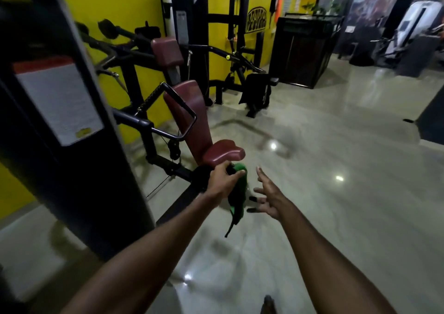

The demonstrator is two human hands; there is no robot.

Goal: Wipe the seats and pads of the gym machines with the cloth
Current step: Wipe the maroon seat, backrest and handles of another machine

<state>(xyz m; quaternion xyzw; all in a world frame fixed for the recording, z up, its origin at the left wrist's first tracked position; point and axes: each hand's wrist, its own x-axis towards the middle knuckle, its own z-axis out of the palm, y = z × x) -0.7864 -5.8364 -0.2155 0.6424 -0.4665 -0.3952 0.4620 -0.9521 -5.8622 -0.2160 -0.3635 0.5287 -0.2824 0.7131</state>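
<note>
Gripping the crumpled green cloth [237, 191] with fingers closed around its top, the left hand [222, 179] holds it just below the front edge of the maroon padded seat [223, 151]. The cloth hangs over the glossy grey floor [336, 193], while the right hand [269, 197] hovers beside it, empty, fingers spread

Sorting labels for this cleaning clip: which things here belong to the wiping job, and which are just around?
Job: green cloth in left hand; open right hand; maroon seat; maroon backrest; upper maroon pad.

Around: white placard; dark cabinet; glossy floor.
</note>
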